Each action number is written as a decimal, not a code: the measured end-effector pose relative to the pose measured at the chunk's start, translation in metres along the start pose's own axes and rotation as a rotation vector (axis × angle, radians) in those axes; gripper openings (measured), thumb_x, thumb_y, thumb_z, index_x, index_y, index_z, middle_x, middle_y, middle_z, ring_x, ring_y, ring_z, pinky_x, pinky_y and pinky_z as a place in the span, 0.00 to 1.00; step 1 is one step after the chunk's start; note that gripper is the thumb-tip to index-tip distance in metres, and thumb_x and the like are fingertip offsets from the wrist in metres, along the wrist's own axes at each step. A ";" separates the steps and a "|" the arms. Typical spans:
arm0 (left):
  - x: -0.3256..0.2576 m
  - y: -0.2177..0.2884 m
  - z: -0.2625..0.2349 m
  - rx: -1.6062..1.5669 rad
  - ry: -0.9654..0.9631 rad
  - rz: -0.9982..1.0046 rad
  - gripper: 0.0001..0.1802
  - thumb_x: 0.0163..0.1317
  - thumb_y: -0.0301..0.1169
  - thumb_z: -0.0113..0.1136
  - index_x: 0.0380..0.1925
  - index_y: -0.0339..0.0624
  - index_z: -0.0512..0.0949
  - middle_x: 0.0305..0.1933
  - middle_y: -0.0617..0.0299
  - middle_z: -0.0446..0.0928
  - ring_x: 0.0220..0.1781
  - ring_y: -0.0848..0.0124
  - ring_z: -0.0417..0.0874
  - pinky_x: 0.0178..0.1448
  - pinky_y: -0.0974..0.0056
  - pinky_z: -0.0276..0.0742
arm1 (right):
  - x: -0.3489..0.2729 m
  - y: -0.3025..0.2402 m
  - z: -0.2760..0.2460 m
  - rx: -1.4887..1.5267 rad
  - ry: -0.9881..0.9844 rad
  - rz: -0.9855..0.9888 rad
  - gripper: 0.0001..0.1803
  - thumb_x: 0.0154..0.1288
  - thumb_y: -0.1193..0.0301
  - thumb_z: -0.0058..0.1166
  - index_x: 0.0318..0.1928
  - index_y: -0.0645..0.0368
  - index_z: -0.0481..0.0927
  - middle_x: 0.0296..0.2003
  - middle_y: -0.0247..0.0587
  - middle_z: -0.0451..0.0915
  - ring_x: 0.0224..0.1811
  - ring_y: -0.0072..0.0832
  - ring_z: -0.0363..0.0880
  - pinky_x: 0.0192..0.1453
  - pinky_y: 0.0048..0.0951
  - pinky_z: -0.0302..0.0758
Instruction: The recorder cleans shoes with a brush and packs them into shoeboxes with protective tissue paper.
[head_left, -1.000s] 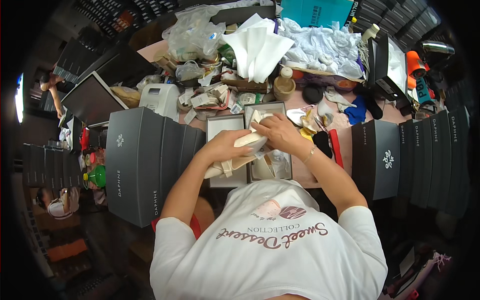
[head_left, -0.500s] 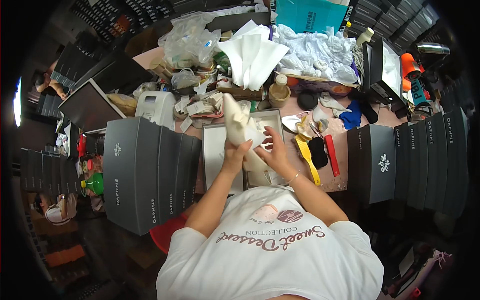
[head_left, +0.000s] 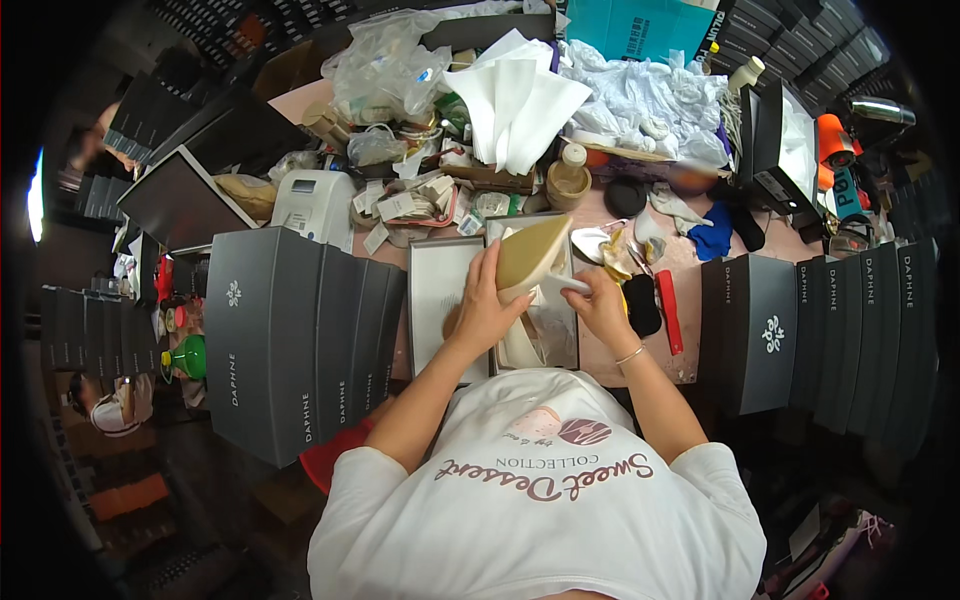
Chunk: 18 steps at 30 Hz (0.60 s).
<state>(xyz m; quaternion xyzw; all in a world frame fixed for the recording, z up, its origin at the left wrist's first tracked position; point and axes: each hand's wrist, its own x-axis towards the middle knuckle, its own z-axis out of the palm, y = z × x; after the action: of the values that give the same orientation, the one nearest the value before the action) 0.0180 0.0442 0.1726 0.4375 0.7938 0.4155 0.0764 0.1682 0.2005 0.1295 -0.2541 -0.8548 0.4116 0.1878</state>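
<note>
My left hand [head_left: 487, 308] is closed round a cream pointed shoe [head_left: 527, 258], tilted so its beige sole shows. The fingers of my right hand [head_left: 603, 308] pinch a thin white piece [head_left: 566, 284] against the shoe's edge. Whether it is cloth, paper or part of the shoe I cannot tell. Beneath my hands lies an open shoe box [head_left: 447, 262] in two grey-white halves. Its right half holds a second pale shoe [head_left: 522, 347], partly covered by my left hand and the held shoe.
Stacks of dark shoe boxes stand at left [head_left: 262, 350] and right [head_left: 750, 330]. A red-handled tool [head_left: 669, 312] and a black pad [head_left: 642, 305] lie right of my hand. Behind are a capped bottle [head_left: 569, 178], white paper sheets [head_left: 520, 100], a label printer [head_left: 312, 205] and crumpled tissue [head_left: 650, 105].
The shoe has turned from showing its upper to showing its sole, its toe swinging rightward. My right hand has moved right with the white piece and now covers most of the yellow brush.
</note>
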 end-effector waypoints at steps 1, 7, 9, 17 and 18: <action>0.006 -0.004 0.000 -0.382 -0.037 -0.251 0.41 0.55 0.36 0.65 0.64 0.35 0.56 0.56 0.50 0.69 0.57 0.57 0.73 0.61 0.58 0.69 | 0.005 -0.001 0.000 0.121 0.067 0.009 0.10 0.55 0.74 0.60 0.37 0.62 0.77 0.28 0.42 0.76 0.29 0.30 0.78 0.34 0.29 0.73; 0.001 -0.037 -0.009 -1.583 -0.328 -0.850 0.35 0.60 0.50 0.55 0.60 0.37 0.63 0.52 0.49 0.74 0.53 0.53 0.78 0.55 0.52 0.76 | 0.012 -0.002 -0.006 0.278 0.007 0.218 0.10 0.54 0.76 0.58 0.37 0.62 0.73 0.25 0.35 0.76 0.27 0.20 0.75 0.32 0.24 0.73; -0.006 -0.033 -0.015 -1.647 -0.297 -0.881 0.37 0.62 0.54 0.47 0.61 0.36 0.63 0.52 0.46 0.74 0.51 0.50 0.79 0.55 0.48 0.76 | 0.005 0.008 0.008 0.157 -0.221 0.060 0.18 0.55 0.71 0.60 0.45 0.63 0.74 0.32 0.44 0.80 0.34 0.31 0.79 0.39 0.30 0.74; -0.044 -0.030 -0.018 -1.810 -0.216 -0.857 0.41 0.62 0.57 0.45 0.65 0.36 0.59 0.61 0.44 0.68 0.57 0.49 0.75 0.56 0.48 0.75 | 0.077 0.010 0.039 -0.184 -0.235 -0.204 0.14 0.60 0.75 0.49 0.45 0.67 0.79 0.38 0.63 0.78 0.39 0.52 0.79 0.43 0.43 0.76; -0.045 -0.024 -0.018 -1.820 -0.205 -0.864 0.41 0.62 0.56 0.45 0.65 0.35 0.59 0.61 0.45 0.68 0.57 0.50 0.76 0.56 0.49 0.76 | 0.095 0.030 0.051 -0.374 -0.332 -0.176 0.13 0.56 0.78 0.49 0.43 0.66 0.79 0.37 0.60 0.78 0.38 0.50 0.80 0.41 0.45 0.76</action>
<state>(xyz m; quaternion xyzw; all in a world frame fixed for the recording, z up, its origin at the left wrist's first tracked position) 0.0212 -0.0069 0.1565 -0.0782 0.2557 0.7600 0.5923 0.0737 0.2414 0.0857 -0.1382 -0.9539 0.2646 0.0299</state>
